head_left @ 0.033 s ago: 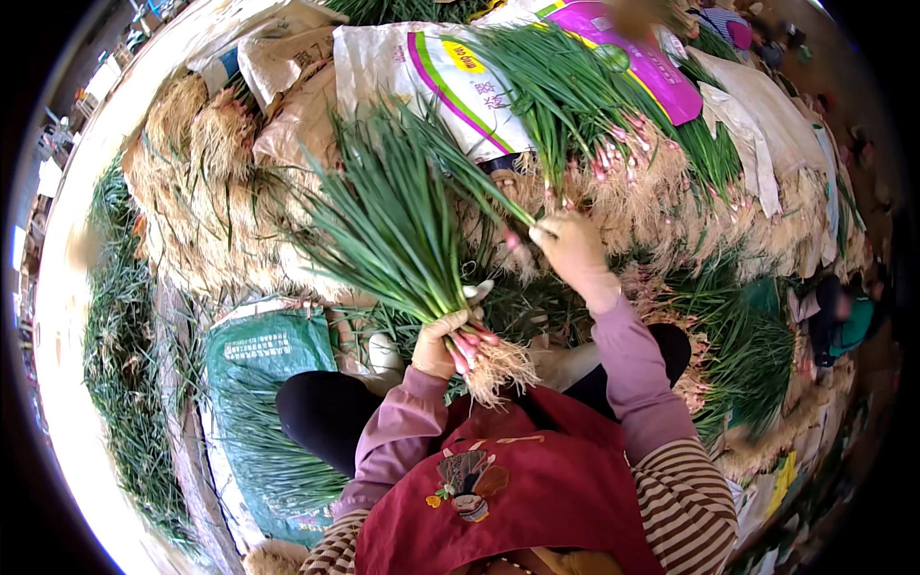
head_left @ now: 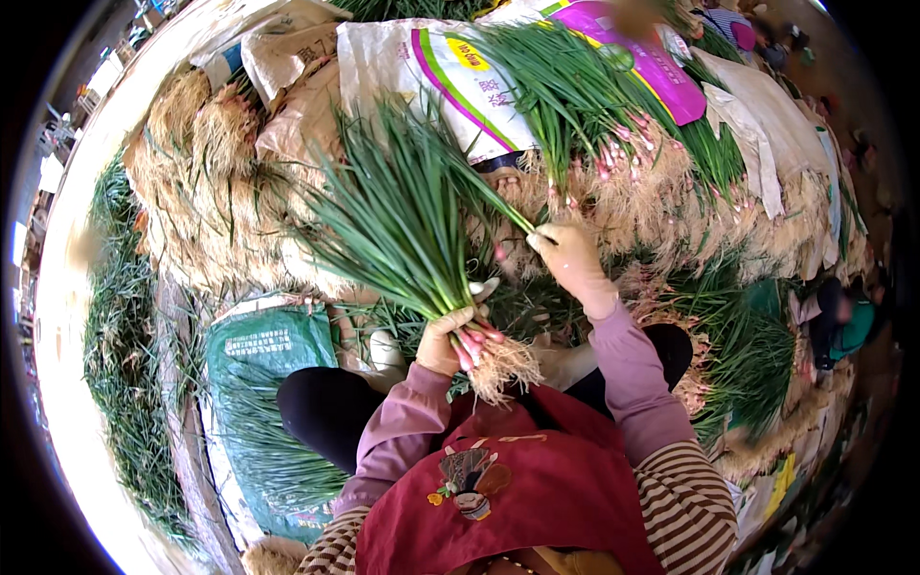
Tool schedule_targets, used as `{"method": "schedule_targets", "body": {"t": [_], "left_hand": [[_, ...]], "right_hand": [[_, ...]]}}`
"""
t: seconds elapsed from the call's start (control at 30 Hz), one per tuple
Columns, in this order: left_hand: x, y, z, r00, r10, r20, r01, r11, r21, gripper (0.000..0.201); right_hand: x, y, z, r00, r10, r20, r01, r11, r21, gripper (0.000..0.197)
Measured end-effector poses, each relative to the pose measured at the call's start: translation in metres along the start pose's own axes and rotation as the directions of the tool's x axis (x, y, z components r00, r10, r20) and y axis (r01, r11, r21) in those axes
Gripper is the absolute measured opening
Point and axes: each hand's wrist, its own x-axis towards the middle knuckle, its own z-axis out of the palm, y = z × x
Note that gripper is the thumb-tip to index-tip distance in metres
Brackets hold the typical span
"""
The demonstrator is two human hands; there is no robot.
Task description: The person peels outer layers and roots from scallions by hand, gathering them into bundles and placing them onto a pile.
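My left hand [head_left: 444,347] is closed round the lower stems of a bunch of spring onions [head_left: 398,230]. Pink bulbs and pale roots stick out below the fist, and the green leaves fan upward and away to the left. To the right, my right hand [head_left: 575,264] pinches the end of a thin green stalk [head_left: 500,203], whose leaves run up beside the bunch. Just left of those fingertips a small pinkish, blurred bit shows in front of the roots.
Rooted onions [head_left: 623,144] are heaped ahead with white and purple sacks [head_left: 465,91] over them. Beside my left knee lies a green sack [head_left: 264,335] with leaves on it. More onions [head_left: 738,355] lie at the right. People work at the far right.
The bunch and both hands have shifted very slightly. The blurred pinkish bit left of my right fingertips sits a little lower and further left. Both grips stay the same.
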Motion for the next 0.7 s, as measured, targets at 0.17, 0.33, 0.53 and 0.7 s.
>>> {"method": "schedule_targets", "body": {"t": [0.17,0.33,0.53,0.7], "left_hand": [[0.007,-0.009,-0.015,0.996,-0.044,-0.077,0.041,0.998,-0.037,0.044],[0.004,-0.006,-0.033,0.987,-0.150,-0.061,0.151,0.988,0.019,0.050],[0.001,0.002,-0.017,0.990,-0.077,-0.118,0.084,0.995,0.057,0.039],[-0.007,0.009,-0.011,0.989,-0.105,-0.104,0.108,0.994,0.023,0.033]], "right_hand": [[-0.039,-0.004,0.049,0.922,0.214,0.322,-0.387,0.528,0.756,0.017],[-0.063,-0.022,0.052,0.975,-0.118,0.189,0.107,0.992,0.066,0.032],[-0.065,-0.008,0.074,0.980,0.190,-0.059,-0.106,0.750,0.653,0.025],[-0.045,-0.003,0.052,0.864,0.145,0.482,-0.486,0.488,0.725,0.024]]}}
